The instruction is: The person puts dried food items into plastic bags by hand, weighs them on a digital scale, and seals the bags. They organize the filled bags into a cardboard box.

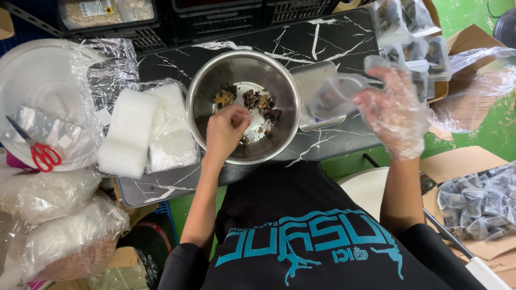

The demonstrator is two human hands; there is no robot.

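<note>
Left hand (224, 131) fingers pinched on dried pieces (258, 102) in the bowl (199, 91); gloved right hand (395, 110) grips a clear bag (336, 96).

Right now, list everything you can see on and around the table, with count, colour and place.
Steel bowl: one, silver, table centre.
Dried pieces: several, dark brown, in the bowl.
Small scale: one, grey, right of the bowl.
Clear pouch: one, transparent, held over the scale.
White pad stacks: two, white, left of the bowl.
Scissors: one, red-handled, on the white lid at far left.
Filled pouches: many, clear with dark contents, in the cardboard box at lower right.
Bulk bags: two or more, clear, lower left.
Left hand: bare, inside the bowl, pinching pieces.
Right hand: in a clear plastic glove, holding the pouch.
</note>
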